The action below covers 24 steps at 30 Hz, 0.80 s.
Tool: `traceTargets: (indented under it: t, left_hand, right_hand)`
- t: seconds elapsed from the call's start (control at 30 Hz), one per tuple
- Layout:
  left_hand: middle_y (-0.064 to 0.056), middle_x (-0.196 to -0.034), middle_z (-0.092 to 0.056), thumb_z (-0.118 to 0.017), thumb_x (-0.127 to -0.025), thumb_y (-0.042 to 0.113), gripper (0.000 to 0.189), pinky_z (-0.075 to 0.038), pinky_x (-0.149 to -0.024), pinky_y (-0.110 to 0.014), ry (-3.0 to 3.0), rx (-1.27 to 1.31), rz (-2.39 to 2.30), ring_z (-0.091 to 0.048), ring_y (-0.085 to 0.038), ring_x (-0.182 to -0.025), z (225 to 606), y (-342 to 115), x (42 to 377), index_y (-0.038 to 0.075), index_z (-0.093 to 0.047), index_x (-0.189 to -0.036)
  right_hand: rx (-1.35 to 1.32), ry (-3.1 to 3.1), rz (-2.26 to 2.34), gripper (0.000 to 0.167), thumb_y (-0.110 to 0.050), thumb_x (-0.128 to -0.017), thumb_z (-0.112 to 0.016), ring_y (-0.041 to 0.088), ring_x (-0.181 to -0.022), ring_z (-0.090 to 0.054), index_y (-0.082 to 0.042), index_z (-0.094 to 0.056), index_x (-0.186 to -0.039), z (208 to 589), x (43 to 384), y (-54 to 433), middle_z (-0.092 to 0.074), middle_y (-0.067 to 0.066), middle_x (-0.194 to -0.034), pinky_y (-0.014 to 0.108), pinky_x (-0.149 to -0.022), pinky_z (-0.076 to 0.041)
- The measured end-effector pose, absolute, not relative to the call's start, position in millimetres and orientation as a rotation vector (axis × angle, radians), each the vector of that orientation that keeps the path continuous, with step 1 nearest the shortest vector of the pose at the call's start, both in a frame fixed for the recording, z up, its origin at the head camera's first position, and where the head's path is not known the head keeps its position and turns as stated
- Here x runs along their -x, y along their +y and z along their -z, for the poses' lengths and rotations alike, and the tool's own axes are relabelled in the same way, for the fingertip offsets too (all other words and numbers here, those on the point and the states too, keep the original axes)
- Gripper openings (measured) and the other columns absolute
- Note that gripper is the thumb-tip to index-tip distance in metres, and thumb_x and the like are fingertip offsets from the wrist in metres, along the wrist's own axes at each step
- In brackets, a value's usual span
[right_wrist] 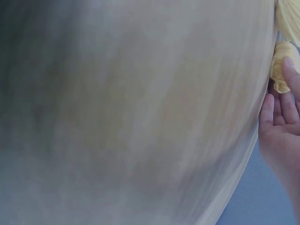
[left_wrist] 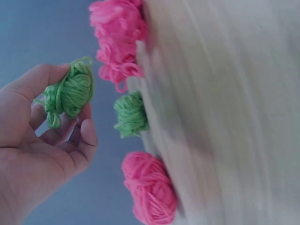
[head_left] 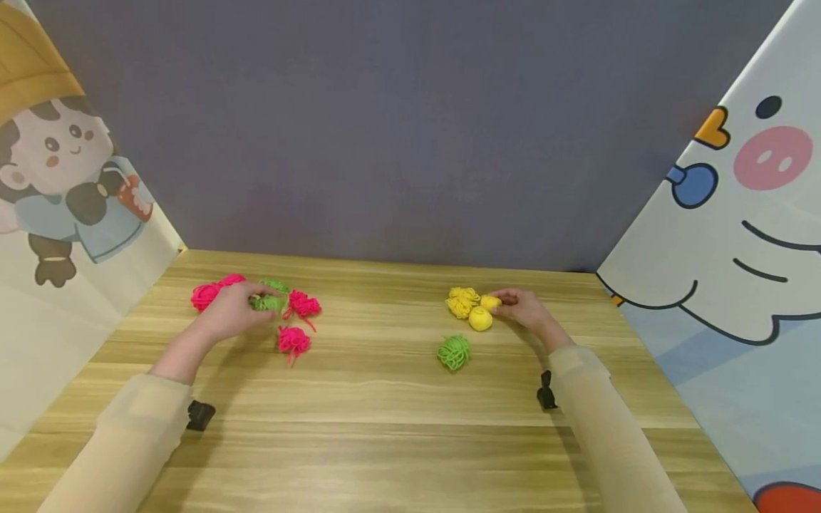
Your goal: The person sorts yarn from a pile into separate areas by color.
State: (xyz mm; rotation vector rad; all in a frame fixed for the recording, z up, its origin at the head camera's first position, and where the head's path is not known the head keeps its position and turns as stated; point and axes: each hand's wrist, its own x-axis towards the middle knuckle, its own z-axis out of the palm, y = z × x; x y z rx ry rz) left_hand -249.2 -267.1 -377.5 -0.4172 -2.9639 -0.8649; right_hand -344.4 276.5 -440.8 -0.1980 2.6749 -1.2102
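My left hand (head_left: 232, 311) pinches a green yarn ball (left_wrist: 75, 91) between thumb and fingers, held above the table in the left wrist view. Behind it lies a second green yarn ball (left_wrist: 131, 115), with pink yarn balls (left_wrist: 149, 187) on either side. Two loose pink bundles (head_left: 304, 304) sit just right of this hand. Over on the right, my right hand (head_left: 522, 309) has thumb and fingers on a small yellow yarn ball (right_wrist: 282, 65). That ball is beside a round yellow ball (head_left: 480, 318) and looser yellow yarn (head_left: 460, 303).
A separate green yarn ball (head_left: 454, 353) lies nearer than the yellow group on the wooden table (head_left: 372, 442). A grey panel (head_left: 398, 142) rises along the table's back edge. Cartoon-printed panels (head_left: 757, 235) flank both sides. Black straps (head_left: 546, 390) hang by both wrists.
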Motion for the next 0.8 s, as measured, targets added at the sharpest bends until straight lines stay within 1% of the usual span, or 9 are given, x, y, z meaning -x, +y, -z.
traceTargets:
  t: [0.13,0.23,0.43,0.53,0.7,0.8]
  left_hand:
    - [-0.026,-0.121,-0.058,-0.070,-0.084,0.018,0.038,-0.050,-0.079,-0.050,-2.945,0.407,0.875,-0.059,-0.035,-0.098,369.7,-262.2,247.3,0.001,-0.063,-0.117]
    - [-0.025,-0.121,-0.058,-0.069,-0.084,0.019,0.039,-0.050,-0.077,-0.048,-2.941,0.396,0.879,-0.059,-0.034,-0.096,364.3,-257.4,245.8,0.001,-0.063,-0.117]
    - [-0.025,-0.124,-0.056,-0.069,-0.085,0.021,0.040,-0.047,-0.083,-0.051,-2.924,0.371,0.876,-0.055,-0.040,-0.106,354.7,-245.5,241.5,0.002,-0.062,-0.119]
    - [-0.025,-0.127,-0.053,-0.069,-0.085,0.020,0.039,-0.047,-0.085,-0.052,-2.900,0.365,0.896,-0.054,-0.040,-0.109,350.8,-238.9,238.8,0.003,-0.062,-0.119]
    - [-0.023,-0.128,-0.053,-0.070,-0.084,0.020,0.038,-0.049,-0.081,-0.046,-2.854,0.363,0.937,-0.055,-0.035,-0.104,346.0,-228.0,234.5,0.004,-0.062,-0.118]
    - [-0.022,-0.125,-0.055,-0.071,-0.084,0.019,0.037,-0.049,-0.077,-0.042,-2.823,0.370,0.947,-0.056,-0.033,-0.100,343.4,-221.6,232.1,0.005,-0.063,-0.117]
  right_hand:
    - [0.183,2.651,1.225,0.043,-0.024,-0.090,-0.066,0.033,-0.125,-0.047,-0.007,-0.056,-0.128,441.9,345.7,276.7,-0.054,0.018,-0.132,0.047,-0.102,-0.041]
    - [0.175,2.643,1.226,0.044,-0.024,-0.089,-0.066,0.033,-0.125,-0.047,-0.008,-0.055,-0.129,443.0,346.8,276.8,-0.053,0.018,-0.133,0.046,-0.102,-0.041]
    - [0.177,2.652,1.208,0.043,-0.025,-0.090,-0.065,0.033,-0.124,-0.048,-0.008,-0.056,-0.129,443.8,347.6,277.9,-0.054,0.017,-0.132,0.046,-0.102,-0.041]
    - [0.180,2.660,1.203,0.043,-0.024,-0.090,-0.065,0.033,-0.124,-0.048,-0.008,-0.056,-0.129,443.3,347.4,278.4,-0.054,0.018,-0.132,0.047,-0.102,-0.041]
    - [0.184,2.658,1.201,0.045,-0.024,-0.090,-0.065,0.033,-0.125,-0.046,-0.007,-0.055,-0.130,442.1,347.1,278.9,-0.053,0.018,-0.133,0.047,-0.103,-0.040]
    - [0.180,2.652,1.211,0.045,-0.024,-0.090,-0.065,0.033,-0.126,-0.046,-0.007,-0.055,-0.130,441.9,347.1,278.7,-0.053,0.019,-0.134,0.046,-0.103,-0.040]
